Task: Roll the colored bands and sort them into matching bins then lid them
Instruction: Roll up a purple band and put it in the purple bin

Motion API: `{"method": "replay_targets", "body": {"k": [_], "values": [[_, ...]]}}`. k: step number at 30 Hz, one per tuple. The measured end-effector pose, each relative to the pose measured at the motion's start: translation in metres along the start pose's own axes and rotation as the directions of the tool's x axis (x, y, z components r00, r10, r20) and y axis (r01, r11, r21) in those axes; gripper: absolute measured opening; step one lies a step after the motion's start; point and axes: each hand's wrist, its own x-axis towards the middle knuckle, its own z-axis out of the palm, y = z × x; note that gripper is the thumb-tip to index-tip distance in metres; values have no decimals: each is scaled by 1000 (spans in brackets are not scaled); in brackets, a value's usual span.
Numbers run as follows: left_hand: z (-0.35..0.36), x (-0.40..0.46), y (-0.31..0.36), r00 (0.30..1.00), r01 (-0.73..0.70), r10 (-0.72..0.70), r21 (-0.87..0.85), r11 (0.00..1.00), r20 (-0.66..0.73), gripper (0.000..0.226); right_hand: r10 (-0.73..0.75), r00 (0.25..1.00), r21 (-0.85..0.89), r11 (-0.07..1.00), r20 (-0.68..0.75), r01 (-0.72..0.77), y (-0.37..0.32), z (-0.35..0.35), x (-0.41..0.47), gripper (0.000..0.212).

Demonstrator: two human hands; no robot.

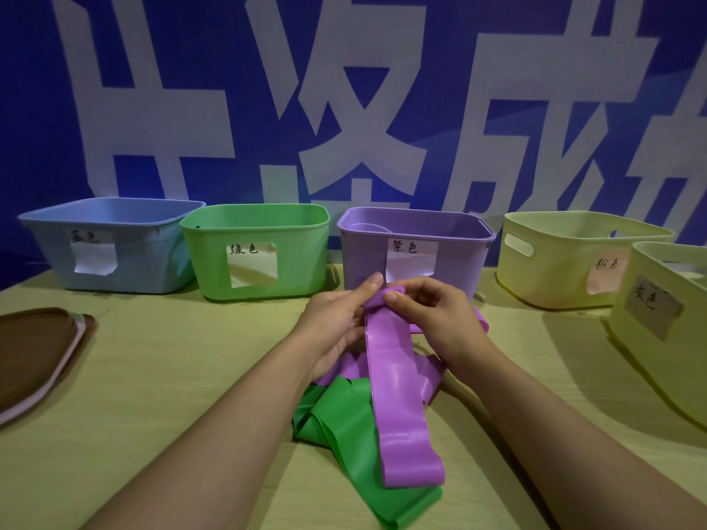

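Left hand [336, 323], right hand [432, 315] pinch far end of purple band [398, 395]; long axis runs toward body; purple bin [367, 258] just beyond.

The green plastic bin [254, 251], up and left of the left hand [336, 323], carries a white paper label [252, 263] handwritten 绿色. The purple plastic bin [415, 248], just beyond both hands, has a white label [411, 262] reading 紫色. The blue and pale yellow bins' labels are too blurred to read surely. Huge white characters on the blue backdrop [344, 89] are cropped.
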Motion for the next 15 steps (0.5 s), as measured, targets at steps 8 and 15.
{"method": "replay_targets", "body": {"k": [8,15], "values": [[-3,2,-3,1000,0,3,118,993,-22,34,-34,999,-61,998,11,35,-1,-1,-1,16],[-6,3,-1,1000,3,-3,4,1000,-8,30,9,1000,-11,1000,23,-9,-7,-1,-5,24]]}}
